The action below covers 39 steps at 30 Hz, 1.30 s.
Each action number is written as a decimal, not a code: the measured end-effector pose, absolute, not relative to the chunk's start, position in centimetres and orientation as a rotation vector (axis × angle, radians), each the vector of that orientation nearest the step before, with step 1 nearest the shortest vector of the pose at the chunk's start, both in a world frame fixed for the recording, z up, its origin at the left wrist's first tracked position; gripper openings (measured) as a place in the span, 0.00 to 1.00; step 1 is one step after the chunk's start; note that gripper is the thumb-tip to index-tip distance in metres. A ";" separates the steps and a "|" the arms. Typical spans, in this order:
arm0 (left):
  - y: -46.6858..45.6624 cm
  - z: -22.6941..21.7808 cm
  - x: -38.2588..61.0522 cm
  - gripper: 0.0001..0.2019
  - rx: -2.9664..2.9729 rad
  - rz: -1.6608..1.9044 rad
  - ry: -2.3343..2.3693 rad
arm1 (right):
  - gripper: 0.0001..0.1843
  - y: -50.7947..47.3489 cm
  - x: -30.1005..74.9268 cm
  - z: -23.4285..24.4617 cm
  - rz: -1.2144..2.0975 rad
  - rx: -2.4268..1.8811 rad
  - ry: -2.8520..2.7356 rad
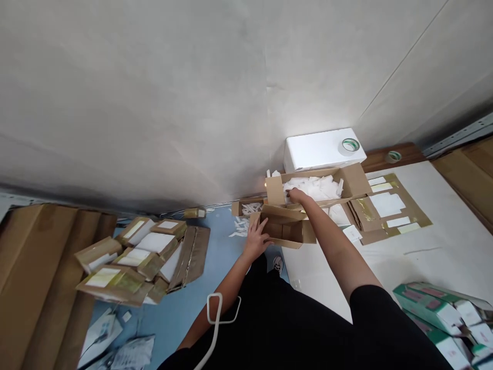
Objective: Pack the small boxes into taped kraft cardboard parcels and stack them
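My left hand [257,239] holds the left side of a small open cardboard box [285,229], thumb and fingers at its rim. The inside that shows is bare brown card. Just beyond it stands a longer open carton [354,181] filled with white paper-like pieces [318,187]. My right hand [296,196] reaches over the small box to the left end of these pieces. Its fingers look closed, but what they hold, if anything, is too small to make out.
A white box [323,149] with a tape roll [349,145] stands behind the carton. Flattened cardboard [416,218] lies on the white table [396,264]. Taped boxes [154,241] are piled at left, green-and-white boxes [427,303] at right. White strips [242,226] litter the blue floor [215,252].
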<state>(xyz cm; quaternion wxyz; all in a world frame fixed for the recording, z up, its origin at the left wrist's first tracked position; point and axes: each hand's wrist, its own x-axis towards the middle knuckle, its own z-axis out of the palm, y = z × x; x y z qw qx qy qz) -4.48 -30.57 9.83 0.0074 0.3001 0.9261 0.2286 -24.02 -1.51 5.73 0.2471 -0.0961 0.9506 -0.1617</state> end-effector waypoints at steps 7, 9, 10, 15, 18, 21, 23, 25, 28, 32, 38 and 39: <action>-30.4 11.0 -3.0 0.08 0.810 0.750 2.958 | 0.24 -1.4 -23.5 7.1 -0.410 -0.309 2.581; -30.6 11.1 -3.0 0.08 0.807 0.767 2.970 | 0.24 -1.4 -23.2 7.6 -0.430 -0.306 2.604; -30.7 11.2 -3.1 0.09 0.813 0.774 2.976 | 0.24 -1.3 -23.0 7.9 -0.439 -0.301 2.614; -31.0 11.1 -3.3 0.08 0.822 0.794 2.998 | 0.27 -1.1 -22.2 8.7 -0.470 -0.259 2.663; -31.3 11.1 -3.3 0.07 0.808 0.810 3.017 | 0.28 -1.3 -21.9 9.1 -0.491 -0.228 2.695; -31.5 11.1 -3.3 0.06 0.794 0.815 3.033 | 0.30 -1.6 -21.6 9.4 -0.516 -0.203 2.714; -31.6 11.0 -3.4 0.07 0.802 0.823 3.039 | 0.30 -1.7 -21.5 9.7 -0.549 -0.184 2.733; -31.5 10.9 -3.5 0.07 0.814 0.836 3.043 | 0.29 -1.6 -21.2 10.1 -0.629 -0.156 2.767; -31.2 10.6 -3.6 0.07 0.825 0.859 3.038 | 0.25 -1.1 -20.9 10.9 -0.820 -0.134 2.806; -31.0 10.2 -3.6 0.07 0.810 0.881 3.039 | 0.22 -0.7 -20.7 12.5 -1.031 -0.100 2.838; -31.5 10.0 -3.5 0.07 0.755 0.910 3.038 | 0.19 -0.9 -20.6 15.8 -1.306 -0.155 2.923; -31.7 10.0 -3.5 0.07 0.741 0.921 3.041 | 0.18 -1.1 -20.4 16.5 -1.348 -0.184 2.940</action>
